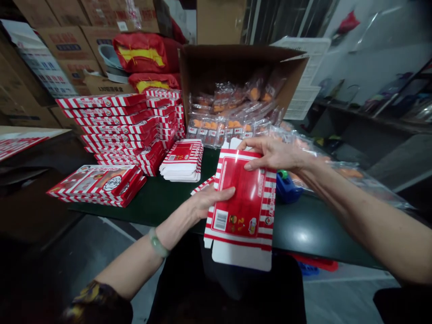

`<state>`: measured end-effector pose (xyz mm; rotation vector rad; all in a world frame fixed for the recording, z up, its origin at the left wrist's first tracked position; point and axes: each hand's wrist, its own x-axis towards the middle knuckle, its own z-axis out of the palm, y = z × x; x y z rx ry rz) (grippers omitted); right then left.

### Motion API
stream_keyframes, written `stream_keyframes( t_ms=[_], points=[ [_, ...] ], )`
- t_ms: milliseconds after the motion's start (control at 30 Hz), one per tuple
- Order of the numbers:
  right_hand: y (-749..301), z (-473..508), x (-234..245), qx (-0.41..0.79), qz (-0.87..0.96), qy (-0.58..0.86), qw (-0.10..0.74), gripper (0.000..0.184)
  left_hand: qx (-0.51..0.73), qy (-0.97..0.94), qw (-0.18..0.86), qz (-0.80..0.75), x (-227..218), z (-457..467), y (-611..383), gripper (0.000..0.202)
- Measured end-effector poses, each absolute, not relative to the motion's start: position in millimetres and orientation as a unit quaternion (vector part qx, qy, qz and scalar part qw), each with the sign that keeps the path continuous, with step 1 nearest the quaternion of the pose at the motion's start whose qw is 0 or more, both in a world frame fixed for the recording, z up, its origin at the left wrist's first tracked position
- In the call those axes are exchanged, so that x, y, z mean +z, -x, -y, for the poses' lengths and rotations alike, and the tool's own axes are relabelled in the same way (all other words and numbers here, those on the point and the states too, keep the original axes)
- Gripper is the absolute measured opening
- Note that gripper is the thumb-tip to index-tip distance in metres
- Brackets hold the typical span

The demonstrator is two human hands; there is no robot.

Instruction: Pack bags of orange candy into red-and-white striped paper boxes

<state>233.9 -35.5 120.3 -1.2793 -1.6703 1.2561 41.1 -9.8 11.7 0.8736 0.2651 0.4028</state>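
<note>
A red-and-white striped carton (241, 193) is held up over the table's front edge, its back with a barcode toward me. Its white end flap hangs open at the bottom, and more white flaps stick up at the top. My left hand (211, 198), below a green bangle, grips the carton's left side with the thumb on the front. My right hand (270, 154) pinches the top edge, thumb in front and fingers behind. Behind my left hand a striped corner of another piece shows; most of it is hidden.
Left of centre lies a pile of flat cartons (182, 157). Filled striped boxes (114, 130) are stacked behind, with more boxes (97, 180) at front left. An open cardboard box (243, 67) holds clear packets (216, 128). A blue tape dispenser (288, 186) stands at right on the dark green table (313, 229).
</note>
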Motion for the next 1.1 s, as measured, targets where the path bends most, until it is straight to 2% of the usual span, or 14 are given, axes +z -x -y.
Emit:
stream_keyframes(
  t_ms=[100, 200, 267, 367, 433, 500, 533, 600, 667, 733, 867, 967, 1100],
  points=[
    [-237.1, 49.2, 120.4, 0.480, 0.646, 0.485, 0.342, 0.027, 0.199, -0.416, 0.881, -0.108, 6.9, 21.1, -44.9, 0.063],
    [-237.4, 61.5, 121.6, 0.423, 0.682, 0.493, 0.336, 0.026, 0.237, -0.440, 0.856, -0.134, 3.2, 21.8, -51.0, 0.057],
    [-235.4, 70.8, 121.6, 0.324, 0.721, 0.518, 0.328, 0.022, 0.256, -0.471, 0.825, -0.179, 4.1, 17.6, -56.8, 0.051],
    [-232.0, 88.8, 116.4, 0.076, 0.733, 0.565, 0.372, 0.015, 0.280, -0.499, 0.790, -0.219, 8.6, 8.5, -65.7, 0.046],
    [-230.4, 101.7, 105.7, -0.104, 0.660, 0.587, 0.458, 0.027, 0.310, -0.482, 0.792, -0.212, 9.9, 2.2, -69.9, 0.047],
    [-228.3, 111.3, 87.3, -0.180, 0.554, 0.607, 0.541, 0.057, 0.345, -0.450, 0.799, -0.199, 8.1, -3.0, -72.2, 0.049],
    [-226.9, 113.8, 75.6, -0.147, 0.519, 0.622, 0.567, 0.070, 0.354, -0.437, 0.804, -0.193, 6.3, -4.7, -72.8, 0.051],
    [-223.3, 114.2, 50.5, 0.052, 0.499, 0.633, 0.590, 0.075, 0.350, -0.422, 0.817, -0.177, 2.6, -5.3, -73.2, 0.056],
    [-219.5, 110.9, 28.5, 0.276, 0.479, 0.588, 0.590, 0.062, 0.330, -0.412, 0.830, -0.181, 0.8, -2.2, -73.2, 0.058],
    [-216.9, 107.7, 13.8, 0.393, 0.439, 0.539, 0.603, 0.049, 0.314, -0.393, 0.836, -0.219, 1.9, 2.8, -73.4, 0.056],
    [-217.0, 104.8, 1.2, 0.442, 0.392, 0.517, 0.619, 0.046, 0.305, -0.376, 0.821, -0.304, 5.9, 9.7, -75.5, 0.046],
    [-220.1, 100.1, -6.5, 0.449, 0.375, 0.524, 0.619, 0.050, 0.316, -0.401, 0.800, -0.315, 2.9, 7.8, -78.8, 0.041],
    [-225.0, 90.8, -16.2, 0.444, 0.376, 0.538, 0.610, 0.045, 0.315, -0.408, 0.791, -0.329, -9.0, 0.9, -86.4, 0.041]
  ],
)
